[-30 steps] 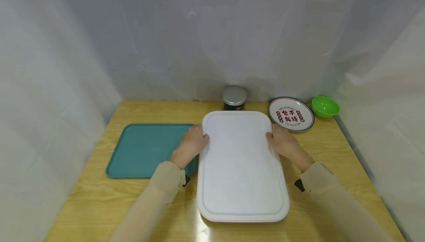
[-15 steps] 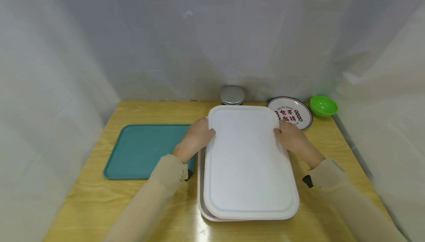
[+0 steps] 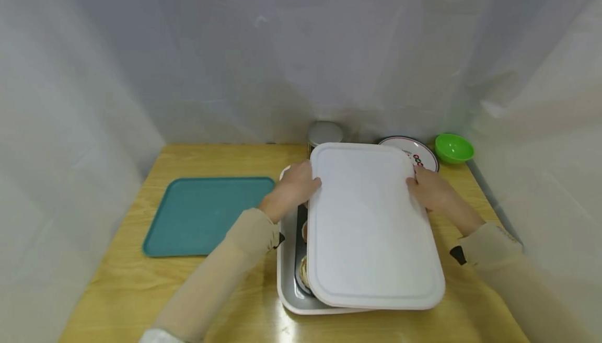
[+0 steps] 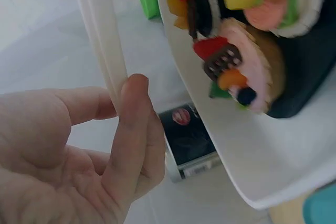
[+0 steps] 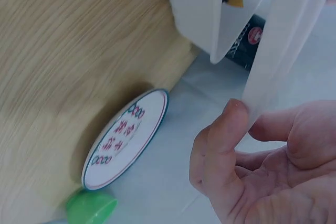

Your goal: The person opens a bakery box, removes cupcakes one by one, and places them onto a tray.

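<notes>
A white rectangular lid (image 3: 373, 228) is held off a white container (image 3: 285, 285), shifted to the right and covering much of it in the head view. My left hand (image 3: 293, 183) pinches the lid's left edge between thumb and fingers. On the opposite edge, my right hand (image 3: 433, 194) pinches it the same way. Inside the container lies a dark tray (image 4: 307, 85) bearing food-like pieces, among them a tart-like piece (image 4: 254, 69) topped with colourful fruit shapes. The lid hides most of these contents in the head view.
Left of the container lies a teal tray (image 3: 207, 217). A can with a grey top (image 3: 324, 133) stands behind the container. At the back right are a white plate (image 3: 427, 159) with red characters and a green bowl (image 3: 453, 148). Pale sheeting (image 3: 282, 60) surrounds the wooden table (image 3: 117, 290).
Both hands have lifted the lid and carried it rightward. The container's left side, with the dark tray and some food pieces, has come into view.
</notes>
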A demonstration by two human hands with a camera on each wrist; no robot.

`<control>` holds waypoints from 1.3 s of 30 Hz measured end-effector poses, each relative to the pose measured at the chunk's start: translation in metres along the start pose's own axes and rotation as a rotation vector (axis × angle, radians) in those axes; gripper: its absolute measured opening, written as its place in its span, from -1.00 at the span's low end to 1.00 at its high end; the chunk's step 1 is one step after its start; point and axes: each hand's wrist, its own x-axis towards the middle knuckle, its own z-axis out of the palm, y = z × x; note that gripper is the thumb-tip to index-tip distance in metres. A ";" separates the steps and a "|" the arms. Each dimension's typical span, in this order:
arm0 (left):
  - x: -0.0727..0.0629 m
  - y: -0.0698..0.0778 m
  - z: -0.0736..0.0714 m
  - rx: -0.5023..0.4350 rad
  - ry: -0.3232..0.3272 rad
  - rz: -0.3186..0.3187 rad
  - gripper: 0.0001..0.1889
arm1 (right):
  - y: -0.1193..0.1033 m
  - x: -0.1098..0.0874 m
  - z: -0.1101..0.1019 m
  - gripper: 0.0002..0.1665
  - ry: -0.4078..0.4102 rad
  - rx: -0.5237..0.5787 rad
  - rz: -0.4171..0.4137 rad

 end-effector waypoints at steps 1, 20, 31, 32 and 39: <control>0.001 0.003 0.001 -0.018 -0.010 -0.003 -0.63 | 0.003 -0.001 -0.001 -0.25 0.001 0.002 -0.001; 0.019 0.060 0.030 0.004 -0.139 0.073 -0.34 | 0.063 -0.027 -0.024 -0.34 -0.035 0.007 0.057; 0.027 0.092 0.057 -0.091 -0.203 0.072 -0.27 | 0.102 -0.042 -0.048 -0.28 -0.030 -0.092 0.071; 0.027 0.095 0.060 -0.089 -0.201 0.075 -0.27 | 0.107 -0.043 -0.049 -0.27 -0.029 -0.099 0.071; 0.022 0.121 0.084 -0.062 -0.168 0.083 -0.20 | 0.141 -0.058 -0.051 -0.20 -0.050 -0.082 0.098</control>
